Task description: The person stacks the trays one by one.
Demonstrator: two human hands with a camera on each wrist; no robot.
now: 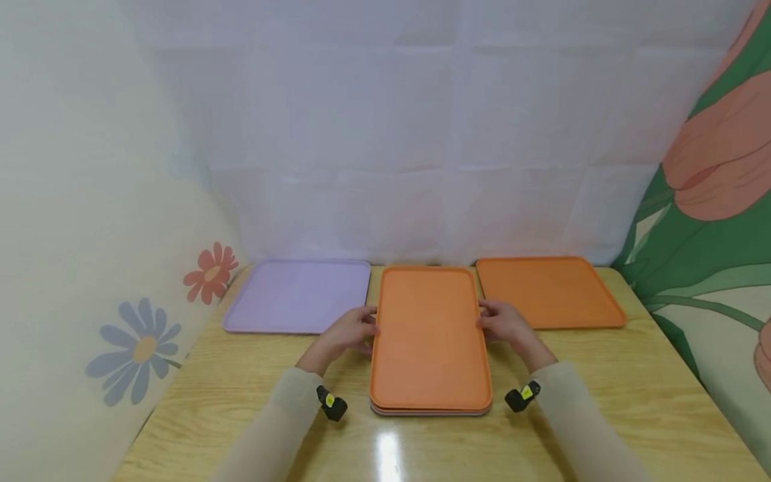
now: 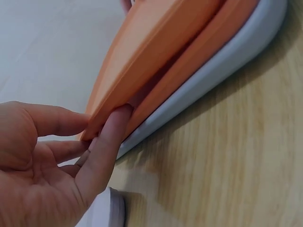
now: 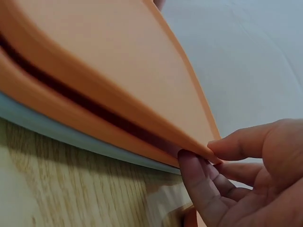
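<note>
A stack of trays lies in the middle of the wooden table, topped by an orange tray (image 1: 430, 341). My left hand (image 1: 346, 331) pinches this top tray's left edge, thumb at the rim and fingertips beneath it. On the opposite edge, my right hand (image 1: 508, 325) grips it the same way. Both wrist views show a narrow dark gap under the top tray, so it is slightly raised. Below the gap come a second orange tray (image 2: 189, 68) and a pale grey-blue tray (image 2: 227, 64) at the bottom, on the tabletop.
At the back left of the wooden table (image 1: 211, 415) lies a lilac tray (image 1: 301, 294). Another orange tray (image 1: 548, 291) lies at the back right. A white cloth (image 1: 361, 134) hangs behind the table, with flower-painted walls (image 1: 60, 234) at both sides.
</note>
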